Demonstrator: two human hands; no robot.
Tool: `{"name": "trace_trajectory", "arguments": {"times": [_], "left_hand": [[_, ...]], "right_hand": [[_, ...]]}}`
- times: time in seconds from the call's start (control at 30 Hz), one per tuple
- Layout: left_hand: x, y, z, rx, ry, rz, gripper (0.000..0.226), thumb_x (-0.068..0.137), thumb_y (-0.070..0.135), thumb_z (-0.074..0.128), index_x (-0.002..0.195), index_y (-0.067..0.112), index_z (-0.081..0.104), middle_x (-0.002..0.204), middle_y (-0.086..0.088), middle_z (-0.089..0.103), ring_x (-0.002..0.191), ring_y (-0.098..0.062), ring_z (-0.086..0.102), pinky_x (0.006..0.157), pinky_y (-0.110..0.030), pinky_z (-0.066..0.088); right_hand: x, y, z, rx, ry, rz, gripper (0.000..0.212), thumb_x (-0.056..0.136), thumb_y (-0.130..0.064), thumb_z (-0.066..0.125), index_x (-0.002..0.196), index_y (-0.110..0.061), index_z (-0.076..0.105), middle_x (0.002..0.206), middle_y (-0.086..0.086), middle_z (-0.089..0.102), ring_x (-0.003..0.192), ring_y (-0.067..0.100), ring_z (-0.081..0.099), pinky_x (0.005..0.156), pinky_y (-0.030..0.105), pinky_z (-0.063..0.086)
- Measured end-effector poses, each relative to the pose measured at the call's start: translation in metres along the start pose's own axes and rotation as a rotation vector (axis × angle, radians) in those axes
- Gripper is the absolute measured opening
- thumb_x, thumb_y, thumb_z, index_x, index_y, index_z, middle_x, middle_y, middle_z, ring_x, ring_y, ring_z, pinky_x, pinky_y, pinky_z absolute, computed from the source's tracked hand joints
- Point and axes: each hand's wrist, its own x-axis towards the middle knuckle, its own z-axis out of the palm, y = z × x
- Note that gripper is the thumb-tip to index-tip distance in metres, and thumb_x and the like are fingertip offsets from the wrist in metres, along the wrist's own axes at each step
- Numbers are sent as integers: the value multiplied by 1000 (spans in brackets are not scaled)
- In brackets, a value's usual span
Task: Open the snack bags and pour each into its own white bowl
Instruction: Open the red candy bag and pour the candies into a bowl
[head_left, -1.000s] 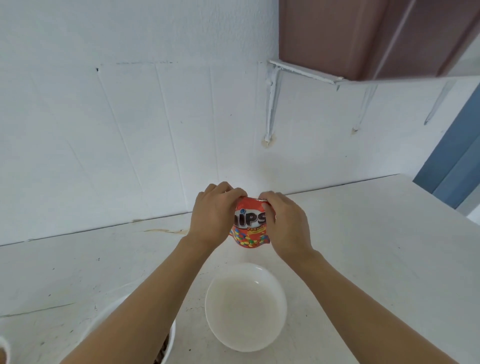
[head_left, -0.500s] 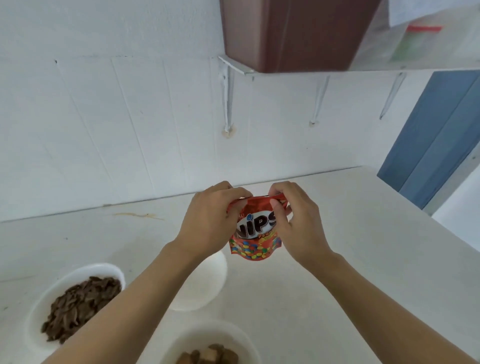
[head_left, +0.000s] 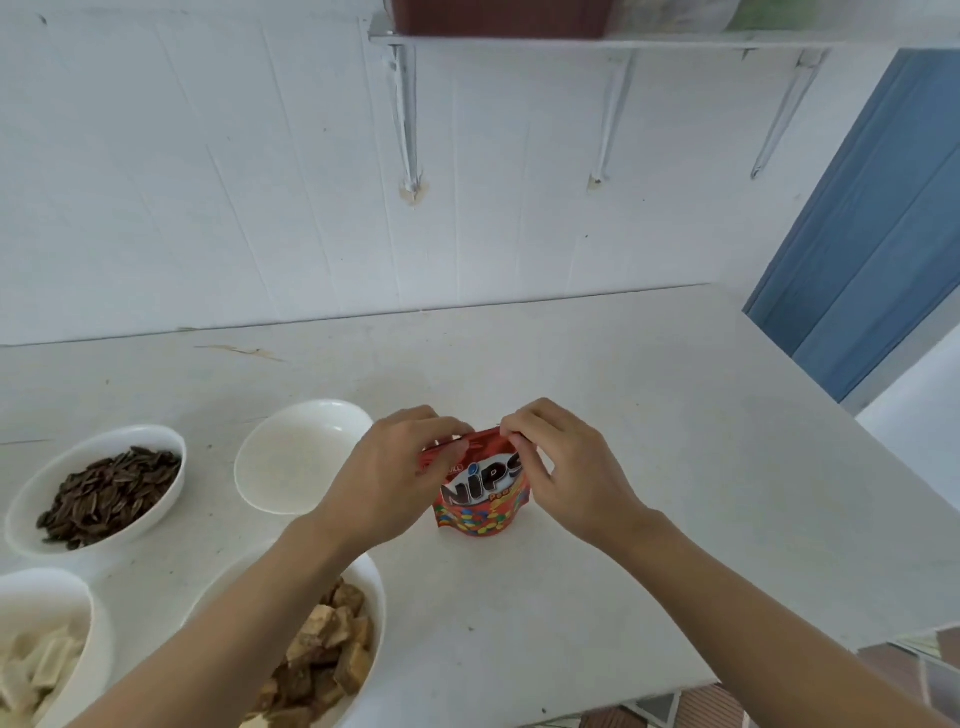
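Pinching the top edge of the red Nips candy bag (head_left: 480, 501) from both sides, the person's two hands meet just right of the frame's centre. The left hand (head_left: 387, 480) has its fingers curled over the bag's upper left corner, where the red top strip is crumpled. The right hand (head_left: 569, 470) grips the upper right corner with bent fingertips pressed onto the seal. The bag stands upright, logo facing the camera, its bottom down at the white countertop (head_left: 649, 441) (whether it truly rests there or hangs just above, I can't say). I can't make out whether the top is torn open.

Just left of the left hand sits an empty white bowl (head_left: 291, 462), its right rim hidden behind the knuckles. Farther left, at mid-height, a second white bowl (head_left: 130, 429) holds dark striped sunflower seeds (head_left: 109, 488). In the lower left corner a third bowl (head_left: 57, 574) holds pale flat pieces (head_left: 36, 670), and beside it, bottom centre-left, a fourth bowl (head_left: 378, 613) holds brown cubes (head_left: 332, 649); the left forearm crosses over it.

Across the top runs a white wall shelf (head_left: 623, 40) on metal brackets, and a blue door (head_left: 872, 234) fills the right edge.
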Motion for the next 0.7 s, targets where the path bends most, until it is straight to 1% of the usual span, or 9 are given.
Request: {"name": "trace_trajectory", "arguments": {"times": [0.1, 0.2, 0.27, 0.33, 0.37, 0.47, 0.57, 0.63, 0.7], "left_hand": [[0, 2, -2, -91, 2, -63, 15, 97, 28, 63, 98, 27, 78, 86, 14, 69, 81, -5, 63, 67, -17, 48], [6, 5, -8, -187, -91, -197, 16, 95, 31, 65, 89, 27, 79, 80, 13, 74, 79, -4, 68, 70, -23, 54], [14, 9, -14, -320, -207, -344, 21, 95, 31, 65, 83, 22, 80, 78, 6, 77, 76, -7, 71, 73, -26, 56], [22, 8, -20, -465, -310, -487, 25, 94, 30, 66, 79, 17, 81, 81, -3, 78, 79, -15, 71, 79, -29, 53], [24, 5, -22, -518, -340, -529, 25, 93, 30, 67, 78, 15, 81, 84, -6, 78, 83, -19, 69, 82, -31, 51], [25, -1, -27, -596, -398, -571, 24, 91, 31, 70, 77, 15, 81, 91, -13, 76, 88, -24, 64, 86, -37, 47], [26, -2, -27, -611, -419, -586, 28, 90, 27, 71, 66, 16, 78, 81, -9, 75, 82, -20, 63, 83, -35, 46], [28, -1, -27, -599, -420, -590, 28, 89, 26, 71, 65, 16, 77, 80, -7, 75, 79, -18, 63, 82, -34, 46], [30, 2, -26, -576, -426, -576, 30, 90, 25, 70, 61, 18, 76, 72, -3, 73, 72, -14, 63, 80, -36, 47]], "right_hand": [[-2, 0, -2, -66, 45, -30, 11, 94, -11, 63, 103, -14, 68, 95, -3, 67, 90, 15, 59, 80, 33, 50], [1, -2, -4, -56, 62, -65, 8, 92, -11, 67, 99, -12, 72, 92, -2, 72, 87, 17, 63, 79, 32, 49], [5, -1, -5, -44, 50, -67, 9, 91, -12, 69, 99, -13, 73, 92, -3, 74, 86, 15, 63, 80, 30, 48], [8, 0, -6, -18, 19, -65, 9, 91, -13, 69, 99, -13, 73, 92, -3, 74, 87, 13, 63, 81, 29, 47], [10, 1, -7, -7, -4, -62, 10, 91, -14, 69, 100, -13, 73, 93, -3, 75, 87, 12, 63, 82, 28, 47], [12, 0, -10, 5, -80, -57, 15, 92, -21, 69, 105, -15, 71, 95, -4, 74, 89, 11, 63, 86, 29, 47], [14, 0, -11, -14, -100, -81, 16, 93, -21, 66, 108, -17, 71, 98, -4, 74, 92, 12, 62, 88, 28, 44], [16, -2, -11, -11, -120, -77, 16, 94, -22, 65, 108, -17, 71, 101, -5, 73, 94, 11, 62, 88, 28, 43], [17, -4, -11, 13, -168, -64, 14, 96, -24, 63, 107, -18, 68, 100, -5, 71, 93, 9, 60, 89, 26, 42]]}}
